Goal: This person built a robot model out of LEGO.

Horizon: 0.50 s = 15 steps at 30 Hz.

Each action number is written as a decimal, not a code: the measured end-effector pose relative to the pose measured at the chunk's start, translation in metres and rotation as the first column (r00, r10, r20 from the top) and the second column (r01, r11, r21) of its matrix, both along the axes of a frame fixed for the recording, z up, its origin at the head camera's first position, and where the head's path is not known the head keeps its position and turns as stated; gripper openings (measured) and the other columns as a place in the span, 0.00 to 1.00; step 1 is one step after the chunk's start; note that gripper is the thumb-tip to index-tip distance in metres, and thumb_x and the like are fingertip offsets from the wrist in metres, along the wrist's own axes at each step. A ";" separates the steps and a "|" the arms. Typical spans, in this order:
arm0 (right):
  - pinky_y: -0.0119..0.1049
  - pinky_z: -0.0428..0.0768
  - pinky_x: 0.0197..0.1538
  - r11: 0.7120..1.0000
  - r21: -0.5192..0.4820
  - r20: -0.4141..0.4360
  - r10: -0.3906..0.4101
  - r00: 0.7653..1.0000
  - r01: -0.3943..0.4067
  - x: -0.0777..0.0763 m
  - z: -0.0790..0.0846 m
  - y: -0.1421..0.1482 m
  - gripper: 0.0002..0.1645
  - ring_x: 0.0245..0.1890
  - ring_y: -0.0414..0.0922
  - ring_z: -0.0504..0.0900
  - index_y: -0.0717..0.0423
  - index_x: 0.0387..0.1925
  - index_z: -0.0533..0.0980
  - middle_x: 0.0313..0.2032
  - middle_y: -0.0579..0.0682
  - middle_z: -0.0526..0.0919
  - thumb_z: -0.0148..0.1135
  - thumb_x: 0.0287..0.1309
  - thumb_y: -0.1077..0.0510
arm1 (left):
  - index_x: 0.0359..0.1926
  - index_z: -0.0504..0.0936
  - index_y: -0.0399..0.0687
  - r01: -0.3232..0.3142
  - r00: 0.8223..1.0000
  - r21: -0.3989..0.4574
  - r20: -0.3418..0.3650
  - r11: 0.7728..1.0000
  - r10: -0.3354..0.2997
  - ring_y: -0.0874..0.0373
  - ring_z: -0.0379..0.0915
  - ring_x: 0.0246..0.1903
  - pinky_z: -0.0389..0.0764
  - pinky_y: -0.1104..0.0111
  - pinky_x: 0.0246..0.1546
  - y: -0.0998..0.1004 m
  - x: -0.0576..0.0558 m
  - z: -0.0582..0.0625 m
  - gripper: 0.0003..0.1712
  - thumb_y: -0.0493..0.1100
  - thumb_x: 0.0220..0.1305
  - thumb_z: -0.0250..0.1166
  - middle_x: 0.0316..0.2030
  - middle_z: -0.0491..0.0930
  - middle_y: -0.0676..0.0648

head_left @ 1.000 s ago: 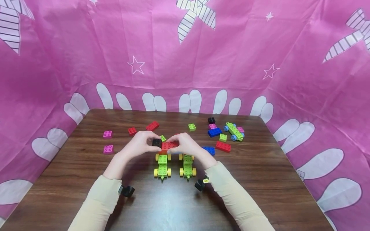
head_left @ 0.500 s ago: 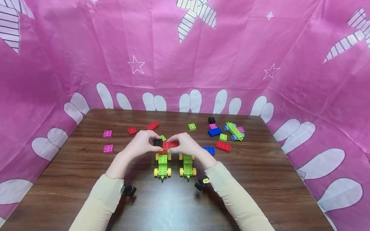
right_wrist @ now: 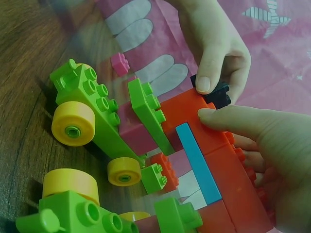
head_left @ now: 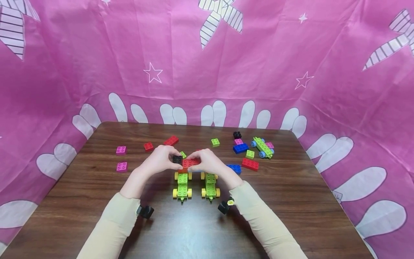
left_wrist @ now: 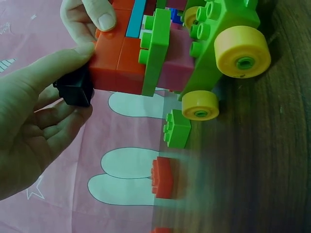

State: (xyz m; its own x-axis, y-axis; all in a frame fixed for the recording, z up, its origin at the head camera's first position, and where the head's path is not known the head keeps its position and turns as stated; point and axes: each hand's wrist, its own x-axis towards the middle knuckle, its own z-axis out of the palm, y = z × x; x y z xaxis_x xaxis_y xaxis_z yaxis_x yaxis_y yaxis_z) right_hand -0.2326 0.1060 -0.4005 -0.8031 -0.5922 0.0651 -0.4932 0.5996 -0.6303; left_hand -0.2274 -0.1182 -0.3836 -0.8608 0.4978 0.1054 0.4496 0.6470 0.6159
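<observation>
My left hand [head_left: 160, 158] pinches a small black building brick [left_wrist: 75, 90] between thumb and fingers. That brick is right at the left end of the red bricks [head_left: 191, 163], which form the top of a built structure. My right hand [head_left: 207, 160] grips these red bricks, its thumb on their near side in the right wrist view. A light blue strip [right_wrist: 198, 162] shows below them. Underneath, pink bricks [left_wrist: 176, 60] and green pieces join the red bricks to two green wheeled bases with yellow wheels, the left base [head_left: 182, 192] and the right base [head_left: 211, 190].
Two pink bricks [head_left: 121, 167] lie on the left of the brown table [head_left: 97, 201]. Red bricks [head_left: 170, 140] and a green brick [head_left: 215, 142] sit toward the back. Right of the hands are blue bricks [head_left: 240, 148], a red brick [head_left: 250, 164] and a blue-wheeled green base [head_left: 263, 147].
My left hand and the black brick have shifted slightly to the right along with the left wrist. The right hand keeps its grip on the red bricks, almost still.
</observation>
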 end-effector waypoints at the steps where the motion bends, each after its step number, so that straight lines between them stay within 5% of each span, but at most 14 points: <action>1: 0.31 0.80 0.42 1.000 -0.002 0.003 0.000 1.000 0.000 0.000 0.000 0.000 0.22 0.37 0.40 0.80 0.56 0.50 0.82 0.42 0.49 0.88 0.72 0.54 0.52 | 0.44 0.87 0.41 -0.001 1.000 -0.006 0.003 1.000 0.001 0.57 0.77 0.35 0.82 0.64 0.39 0.001 0.000 0.001 0.22 0.44 0.48 0.79 0.38 0.85 0.47; 15: 0.31 0.80 0.41 1.000 -0.010 0.011 -0.005 1.000 0.005 0.000 -0.001 0.000 0.22 0.36 0.40 0.80 0.56 0.49 0.83 0.42 0.49 0.88 0.73 0.53 0.52 | 0.45 0.86 0.39 0.007 1.000 -0.059 0.000 0.998 -0.007 0.53 0.79 0.40 0.82 0.60 0.43 0.005 0.003 0.007 0.23 0.45 0.49 0.78 0.41 0.85 0.44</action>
